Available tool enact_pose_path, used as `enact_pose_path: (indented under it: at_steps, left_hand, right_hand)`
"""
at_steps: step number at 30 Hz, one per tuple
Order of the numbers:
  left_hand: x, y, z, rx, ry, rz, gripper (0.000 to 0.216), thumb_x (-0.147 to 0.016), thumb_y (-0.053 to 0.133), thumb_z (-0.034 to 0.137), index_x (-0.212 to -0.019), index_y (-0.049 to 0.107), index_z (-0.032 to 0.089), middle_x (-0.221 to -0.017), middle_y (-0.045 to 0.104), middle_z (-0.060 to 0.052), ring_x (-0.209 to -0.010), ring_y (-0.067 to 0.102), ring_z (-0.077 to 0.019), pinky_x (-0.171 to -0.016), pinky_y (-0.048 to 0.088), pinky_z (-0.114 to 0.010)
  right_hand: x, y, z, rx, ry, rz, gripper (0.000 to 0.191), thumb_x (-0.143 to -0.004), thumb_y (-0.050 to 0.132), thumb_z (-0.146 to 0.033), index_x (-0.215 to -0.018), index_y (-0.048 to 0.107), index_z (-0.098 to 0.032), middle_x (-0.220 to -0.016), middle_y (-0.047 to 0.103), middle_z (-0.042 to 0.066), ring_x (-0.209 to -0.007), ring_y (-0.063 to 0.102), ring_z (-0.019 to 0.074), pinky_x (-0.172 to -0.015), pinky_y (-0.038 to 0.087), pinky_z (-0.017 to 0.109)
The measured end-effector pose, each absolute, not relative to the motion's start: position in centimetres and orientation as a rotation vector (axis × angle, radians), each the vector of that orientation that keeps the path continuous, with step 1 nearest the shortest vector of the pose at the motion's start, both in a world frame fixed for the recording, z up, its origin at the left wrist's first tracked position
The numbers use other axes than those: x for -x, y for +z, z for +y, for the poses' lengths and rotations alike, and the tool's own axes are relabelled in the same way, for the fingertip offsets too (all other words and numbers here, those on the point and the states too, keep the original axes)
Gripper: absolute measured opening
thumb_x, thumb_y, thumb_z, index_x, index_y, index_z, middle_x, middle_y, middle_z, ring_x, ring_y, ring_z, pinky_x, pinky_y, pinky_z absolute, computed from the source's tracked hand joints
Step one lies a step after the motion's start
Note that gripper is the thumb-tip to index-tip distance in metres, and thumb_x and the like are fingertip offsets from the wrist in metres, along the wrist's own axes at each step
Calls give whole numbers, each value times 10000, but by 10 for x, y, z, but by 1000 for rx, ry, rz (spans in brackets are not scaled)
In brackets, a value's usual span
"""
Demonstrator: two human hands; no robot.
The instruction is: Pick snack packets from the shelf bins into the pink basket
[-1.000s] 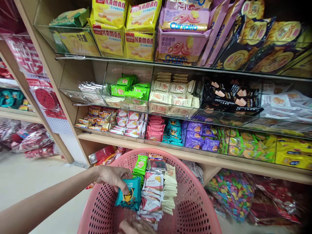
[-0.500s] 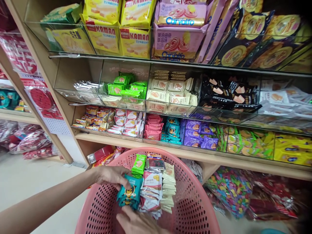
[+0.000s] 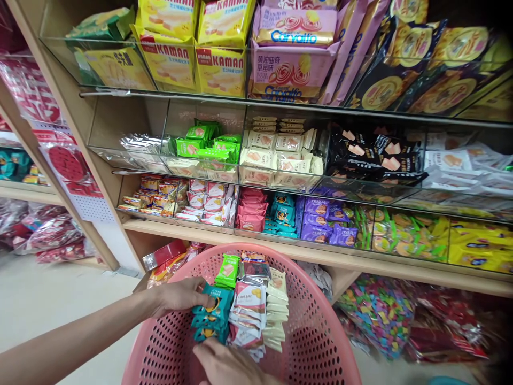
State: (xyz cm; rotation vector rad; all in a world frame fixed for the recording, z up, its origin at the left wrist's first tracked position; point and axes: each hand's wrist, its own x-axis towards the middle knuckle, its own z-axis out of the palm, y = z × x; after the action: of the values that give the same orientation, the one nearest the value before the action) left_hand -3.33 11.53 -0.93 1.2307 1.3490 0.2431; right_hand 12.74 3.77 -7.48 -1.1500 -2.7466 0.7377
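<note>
Inside a pink perforated plastic basket (image 3: 320,321), a row of teal snack packets (image 3: 212,310) lies overlapped on the left side. My left hand (image 3: 178,297) grips the upper left of these packets, thumb and fingers closed on them. At the lower end of the same row, my right hand (image 3: 232,361) presses with bent fingers; part of it is cut off by the frame's bottom edge. Directly right of the teal ones are white-and-red packets (image 3: 247,307), then a column of cream packets (image 3: 276,305). Green packets (image 3: 227,271) and a dark packet (image 3: 256,271) sit above them.
Shelves with clear dividers stand behind the basket, holding teal packets (image 3: 284,211), purple packets (image 3: 320,222) and boxed biscuits (image 3: 172,59). A wooden shelf edge (image 3: 192,231) runs just beyond the basket rim. Bags of colourful pieces (image 3: 377,310) lie at the lower right.
The teal packets have been spread into a neater overlapping row. My left hand has shifted slightly left and down along them; my right hand stays at their lower end.
</note>
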Motion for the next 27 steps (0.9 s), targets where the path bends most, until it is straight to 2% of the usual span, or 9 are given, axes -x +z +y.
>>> enact_pose_path:
  at_steps: [2,4,10,15,20,27]
  left_hand:
    - [32,-9,112,-1153,254,1347,575,-570,765,392,-1017,482,167,-1079,621,-87,-1009,586,-232,-829,446,-310]
    - [29,-9,109,-1072,270,1325,640,-587,748,428,-1087,440,174,-1138,623,-111,-1052,592,-228,-886,446,-320]
    - [17,-10,100,-956,352,1227,537,-611,717,453,-1017,504,174,-1000,713,-75,-989,634,-224,-863,477,-324]
    - [9,-7,94,-954,362,1192,404,-725,635,434,-1024,580,169,-925,734,-51,-913,648,-221,-792,477,-320]
    - [7,-4,91,-939,335,1129,400,-776,577,488,-1027,650,185,-986,739,-45,-1014,630,-234,-919,440,-335]
    - [14,-16,91,-870,370,1072,438,-806,532,485,-1059,660,152,-1028,733,-64,-964,646,-230,-967,421,-351]
  right_hand:
    - [-128,-76,39,1180,780,-2716,432,-716,549,-258,-1141,543,-181,-1087,652,121,-856,676,314,-691,574,407]
    - [-129,-78,39,1223,807,-2684,408,-724,539,-267,-1124,552,-187,-1084,657,117,-874,672,310,-723,567,413]
    - [-131,-71,39,1340,914,-2526,360,-756,501,-236,-1104,579,-182,-1096,666,128,-978,645,307,-827,528,426]
    - [-132,-62,41,1387,954,-2452,381,-761,504,-231,-1129,587,-176,-1090,673,136,-1006,633,316,-858,507,444]
    - [-133,-60,42,1411,947,-2381,378,-764,495,-227,-1126,598,-187,-1047,693,118,-981,644,294,-854,504,414]
    - [-137,-59,45,1438,931,-2333,299,-781,473,-226,-1025,644,-200,-996,711,93,-933,660,272,-801,506,372]
